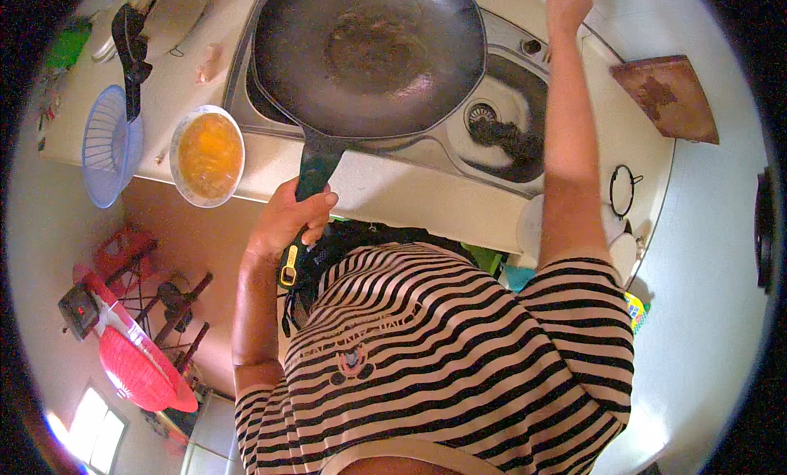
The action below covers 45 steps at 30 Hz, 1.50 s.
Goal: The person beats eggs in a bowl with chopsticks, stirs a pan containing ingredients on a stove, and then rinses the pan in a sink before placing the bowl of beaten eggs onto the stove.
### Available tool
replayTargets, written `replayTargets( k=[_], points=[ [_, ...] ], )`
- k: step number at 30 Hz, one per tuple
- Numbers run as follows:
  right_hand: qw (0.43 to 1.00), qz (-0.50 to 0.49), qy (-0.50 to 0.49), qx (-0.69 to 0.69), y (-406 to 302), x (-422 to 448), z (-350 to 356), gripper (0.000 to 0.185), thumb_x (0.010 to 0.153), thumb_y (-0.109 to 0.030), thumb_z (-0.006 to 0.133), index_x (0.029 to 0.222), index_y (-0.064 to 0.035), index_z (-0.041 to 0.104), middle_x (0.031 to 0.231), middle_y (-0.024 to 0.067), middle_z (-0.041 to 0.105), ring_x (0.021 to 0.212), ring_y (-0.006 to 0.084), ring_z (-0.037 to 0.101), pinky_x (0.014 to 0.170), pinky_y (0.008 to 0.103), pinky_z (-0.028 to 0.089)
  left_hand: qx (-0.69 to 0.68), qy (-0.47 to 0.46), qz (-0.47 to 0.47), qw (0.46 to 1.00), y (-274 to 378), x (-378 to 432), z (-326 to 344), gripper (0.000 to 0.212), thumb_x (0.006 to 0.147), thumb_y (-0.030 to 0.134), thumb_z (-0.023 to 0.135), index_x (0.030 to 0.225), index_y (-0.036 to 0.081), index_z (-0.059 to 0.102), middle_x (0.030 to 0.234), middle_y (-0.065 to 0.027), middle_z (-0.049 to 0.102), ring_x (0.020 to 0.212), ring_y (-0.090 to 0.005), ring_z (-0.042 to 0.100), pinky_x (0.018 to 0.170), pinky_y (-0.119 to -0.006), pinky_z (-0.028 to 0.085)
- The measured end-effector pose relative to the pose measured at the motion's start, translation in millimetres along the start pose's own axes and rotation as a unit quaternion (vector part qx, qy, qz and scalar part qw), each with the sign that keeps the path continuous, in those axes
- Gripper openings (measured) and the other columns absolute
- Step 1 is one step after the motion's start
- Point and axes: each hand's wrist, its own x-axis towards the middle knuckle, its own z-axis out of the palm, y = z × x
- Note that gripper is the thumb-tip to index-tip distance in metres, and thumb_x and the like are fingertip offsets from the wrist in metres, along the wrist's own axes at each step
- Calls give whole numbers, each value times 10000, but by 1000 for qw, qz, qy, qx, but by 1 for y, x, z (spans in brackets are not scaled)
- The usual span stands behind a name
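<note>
My left hand (294,217) is wrapped around the black handle (316,164) of a large dark wok (375,57). No food shows inside the wok, whose middle is worn and discoloured. It covers the left part of the stainless steel sink unit (424,158); whether it rests there or is held above cannot be told. My right hand (569,8) reaches to the top edge of the picture, beyond the sink, with its fingers partly cut off. Left of the handle, a white bowl (176,158) contains an orange-yellow liquid (210,155), perhaps beaten egg.
A blue plastic basket (106,161) sits at the counter's left edge beside a black-handled utensil (130,63). The sink drain (481,115) shows right of the wok. Farther right are a brown board (670,97) against the wall and a black wire ring (622,192). A red basket (138,370) is lower left.
</note>
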Motion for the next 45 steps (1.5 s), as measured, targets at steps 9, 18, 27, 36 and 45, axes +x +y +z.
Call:
replayTargets(
  k=[9, 18, 27, 36, 45],
  points=[
    [884, 120, -366, -265, 82, -235, -34, 272, 868, -304, 518, 916, -37, 537, 853, 200, 595, 794, 389, 576, 708, 446, 449, 1, 20, -5, 1000, -6, -13, -15, 182, 812, 164, 603, 773, 62, 457, 532, 10, 411, 381, -66, 363, 372, -222, 302],
    [811, 156, -476, -302, 215, -270, -112, 541, 722, -153, 615, 1228, -95, 434, 1135, 167, 541, 1054, 302, 534, 839, 427, 448, -6, 57, -19, 998, -9, -20, -19, 139, 826, 143, 570, 821, 37, 481, 570, -29, 493, 399, -58, 346, 378, -215, 317],
    [678, 240, -515, -466, 168, -267, -124, 358, 725, -217, 633, 1058, -162, 516, 979, 134, 624, 935, 344, 592, 744, 470, 463, -7, 44, -28, 999, -19, -19, -13, 209, 801, 212, 613, 763, 39, 502, 545, 13, 408, 402, -72, 360, 395, -220, 297],
    [908, 124, -205, -345, 36, -181, -92, 327, 757, -255, 625, 1064, -170, 553, 1008, 98, 598, 896, 311, 592, 752, 416, 489, 8, 36, -26, 999, -38, -22, -23, 235, 811, 237, 619, 732, 72, 471, 546, 24, 412, 405, -67, 369, 394, -218, 307],
    [835, 147, -339, -409, 82, -170, -112, 297, 741, -276, 630, 1020, -176, 622, 956, 90, 626, 917, 289, 594, 754, 433, 483, -30, 65, -58, 996, -50, -33, -23, 194, 813, 232, 618, 804, 76, 501, 561, 37, 396, 414, -47, 352, 384, -195, 292]
  ],
)
